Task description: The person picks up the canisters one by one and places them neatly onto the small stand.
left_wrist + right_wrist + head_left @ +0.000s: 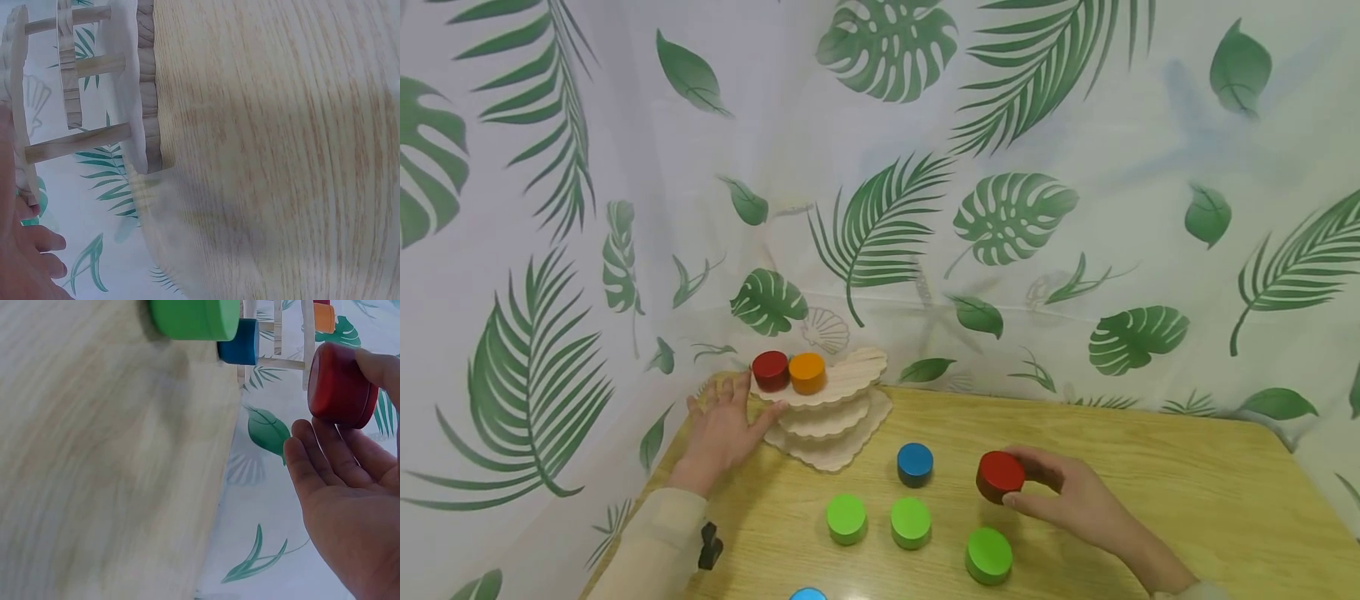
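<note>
My right hand (1071,500) pinches a red round tin (1000,477) between thumb and fingers, above the table. In the right wrist view a seam runs round this tin (340,386), like a lid's edge. On the left, my left hand (722,429) touches the edge of a three-tier wooden stand (850,375), fingers spread and thumb along its top tier. Another red tin (771,371) and an orange tin (807,373) sit side by side on that tier. Part of the left hand (22,250) lies outside the left wrist view.
A blue tin (915,464) stands between the stand and my right hand. Nearer me are three green tins (847,518), and another blue one (808,594) is cut off at the bottom edge. Leaf-patterned cloth (880,233) hangs behind the wooden table (1187,500).
</note>
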Tool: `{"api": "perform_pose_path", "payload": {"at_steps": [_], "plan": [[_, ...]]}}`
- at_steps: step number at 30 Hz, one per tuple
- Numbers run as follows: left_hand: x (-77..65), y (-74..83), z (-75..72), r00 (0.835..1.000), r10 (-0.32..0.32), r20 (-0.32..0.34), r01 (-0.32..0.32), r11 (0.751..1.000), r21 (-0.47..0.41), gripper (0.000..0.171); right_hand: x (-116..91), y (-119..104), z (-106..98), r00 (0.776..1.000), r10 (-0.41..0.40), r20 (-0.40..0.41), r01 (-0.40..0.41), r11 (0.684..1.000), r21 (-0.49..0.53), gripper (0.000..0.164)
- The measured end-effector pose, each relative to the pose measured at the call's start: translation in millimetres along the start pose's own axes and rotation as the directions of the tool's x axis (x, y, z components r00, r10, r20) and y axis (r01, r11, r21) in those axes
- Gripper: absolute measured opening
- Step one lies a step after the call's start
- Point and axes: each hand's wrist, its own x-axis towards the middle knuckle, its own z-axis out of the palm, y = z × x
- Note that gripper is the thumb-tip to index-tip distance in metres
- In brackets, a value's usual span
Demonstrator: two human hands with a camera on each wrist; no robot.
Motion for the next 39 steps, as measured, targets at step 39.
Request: {"api": "perform_pose_path", "payload": {"at_steps": [39], "plan": [[0.3,3.3,-7.0,1.0,-0.01,0.015,0.009,0.998,0.061,0.104,145,-68,62,0.997,-0.057,-0.047,0.054,0.996,-0.071,0.054]]}}
